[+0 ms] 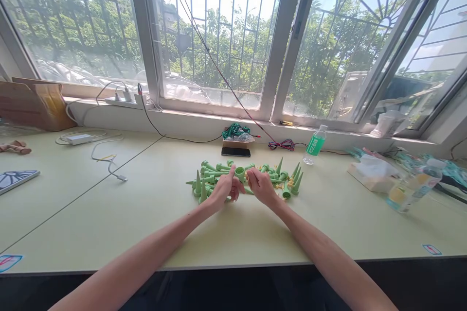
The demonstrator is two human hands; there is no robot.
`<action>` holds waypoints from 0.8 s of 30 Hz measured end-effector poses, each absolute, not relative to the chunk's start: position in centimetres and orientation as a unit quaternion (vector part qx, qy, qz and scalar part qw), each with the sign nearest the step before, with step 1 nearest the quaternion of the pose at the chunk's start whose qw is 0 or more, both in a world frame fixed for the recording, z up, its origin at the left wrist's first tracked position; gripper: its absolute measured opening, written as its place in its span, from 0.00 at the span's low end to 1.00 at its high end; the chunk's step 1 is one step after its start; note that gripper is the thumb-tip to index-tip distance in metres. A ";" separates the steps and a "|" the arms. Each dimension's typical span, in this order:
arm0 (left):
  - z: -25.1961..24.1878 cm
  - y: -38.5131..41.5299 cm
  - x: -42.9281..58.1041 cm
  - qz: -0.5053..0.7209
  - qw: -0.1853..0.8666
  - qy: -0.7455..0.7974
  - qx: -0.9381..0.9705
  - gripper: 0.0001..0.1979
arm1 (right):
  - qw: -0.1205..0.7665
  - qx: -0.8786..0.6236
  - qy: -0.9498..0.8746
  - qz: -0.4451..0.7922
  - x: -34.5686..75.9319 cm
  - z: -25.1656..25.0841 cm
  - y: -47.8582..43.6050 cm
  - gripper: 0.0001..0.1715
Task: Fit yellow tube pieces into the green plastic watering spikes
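Observation:
Green plastic cone-shaped spikes with round open cup ends, which look like plant watering spikes, are heaped in the middle of the table. My left hand (pixel 226 188) is closed around one green spike (pixel 239 172), its open cup facing up toward me. Just right of that cup, my right hand (pixel 261 185) is pinched shut, and whatever its fingertips hold is too small to make out. Beside my right hand, small yellow pieces (pixel 279 186) lie among the spikes. A few spikes (pixel 297 182) stand point up at the right end of the heap.
Behind the heap are a black phone (pixel 236 152) and a small box with green cord (pixel 235 132). A green-labelled bottle (pixel 315 146) stands right of them. Farther right are a tissue box (pixel 372 173) and another bottle (pixel 414 187). A white cable (pixel 109 160) lies left.

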State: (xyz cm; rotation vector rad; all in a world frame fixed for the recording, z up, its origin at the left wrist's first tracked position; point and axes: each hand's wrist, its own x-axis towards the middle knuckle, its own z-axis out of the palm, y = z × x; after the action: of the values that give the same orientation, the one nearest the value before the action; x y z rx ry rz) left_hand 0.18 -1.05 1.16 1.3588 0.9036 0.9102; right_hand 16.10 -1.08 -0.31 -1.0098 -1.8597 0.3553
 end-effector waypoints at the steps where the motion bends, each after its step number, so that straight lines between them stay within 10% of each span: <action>1: 1.2 -1.1 0.2 0.389 0.599 0.390 0.582 0.40 | 0.479 -0.412 -0.761 0.145 16.1 -0.4 -1.0 0.23; 24: 1.1 -0.9 -0.3 0.382 0.531 0.308 0.691 0.31 | 0.493 -0.433 -0.749 0.093 16.8 0.1 -0.7 0.26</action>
State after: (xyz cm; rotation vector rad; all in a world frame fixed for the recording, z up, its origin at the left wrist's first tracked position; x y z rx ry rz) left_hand -0.29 -0.91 1.12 1.6493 0.7346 0.9114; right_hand 16.85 -0.70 0.12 -1.0494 -1.8181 0.2247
